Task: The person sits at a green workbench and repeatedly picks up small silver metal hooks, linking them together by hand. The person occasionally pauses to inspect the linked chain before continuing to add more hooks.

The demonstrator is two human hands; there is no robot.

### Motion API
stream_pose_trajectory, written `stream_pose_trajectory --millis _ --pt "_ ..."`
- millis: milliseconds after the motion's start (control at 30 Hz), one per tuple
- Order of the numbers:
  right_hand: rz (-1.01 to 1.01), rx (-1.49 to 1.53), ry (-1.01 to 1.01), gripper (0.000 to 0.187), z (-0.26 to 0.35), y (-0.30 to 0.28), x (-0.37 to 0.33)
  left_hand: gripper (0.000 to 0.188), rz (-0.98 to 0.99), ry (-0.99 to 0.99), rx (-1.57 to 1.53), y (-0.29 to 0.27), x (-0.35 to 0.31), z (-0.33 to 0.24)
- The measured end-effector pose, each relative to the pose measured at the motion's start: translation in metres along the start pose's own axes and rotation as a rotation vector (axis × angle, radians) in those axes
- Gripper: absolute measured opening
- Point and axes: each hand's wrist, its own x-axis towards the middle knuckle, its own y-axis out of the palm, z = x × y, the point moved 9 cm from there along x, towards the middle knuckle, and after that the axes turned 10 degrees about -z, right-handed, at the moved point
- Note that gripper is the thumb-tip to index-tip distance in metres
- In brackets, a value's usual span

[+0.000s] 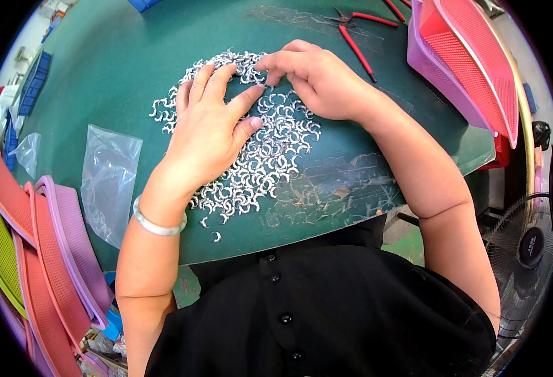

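A spread of several small curved silver metal pieces (270, 157) lies on the green table (119, 63). My left hand (210, 125) rests flat on the pile, fingers apart and pointing away, with a pale bangle (157, 225) on its wrist. My right hand (317, 75) sits at the far edge of the pile, its fingertips curled down and pinching among the pieces. What the fingers hold is hidden. A few stray pieces (216, 236) lie near the table's front edge.
An empty clear plastic bag (108, 179) lies left of the pile. Red-handled pliers (358, 34) lie at the back. Pink and purple mesh trays (465, 63) stand back right, more coloured trays (44, 251) lean at the left. A fan (528, 251) stands right.
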Motion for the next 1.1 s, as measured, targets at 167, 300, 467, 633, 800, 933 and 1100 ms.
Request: stream_pose_trajectory --millis 167,300,467,633,800,933,1100 --pt "-0.018 -0.077 -0.009 0.047 -0.0008 -0.0024 -0.0002 0.031 0.003 0.008 0.006 -0.0014 0.0004 0.0006" --pt "-0.015 -0.034 0.023 0.046 -0.0009 -0.0041 0.0005 0.031 -0.012 -0.007 -0.023 -0.0029 0.0013 0.0021" --pt "-0.014 -0.002 -0.021 0.045 0.006 -0.0007 -0.0004 0.034 -0.03 0.003 0.009 0.0009 0.0021 -0.0008" --pt "-0.01 -0.042 -0.007 0.044 0.0015 -0.0006 0.0003 0.034 0.01 0.01 0.013 0.0008 0.0016 -0.002" --pt "-0.007 -0.061 -0.009 0.041 0.0008 -0.0002 -0.0002 0.032 0.042 0.014 0.041 -0.0014 -0.0001 -0.0026" --pt "-0.019 -0.063 -0.02 0.038 0.0021 -0.0022 0.0007 0.028 -0.009 0.024 0.009 -0.0047 -0.0001 -0.0029" --pt "-0.016 -0.05 -0.011 0.038 0.0005 -0.0016 0.0002 0.026 -0.022 0.026 0.004 -0.0065 0.0001 -0.0039"
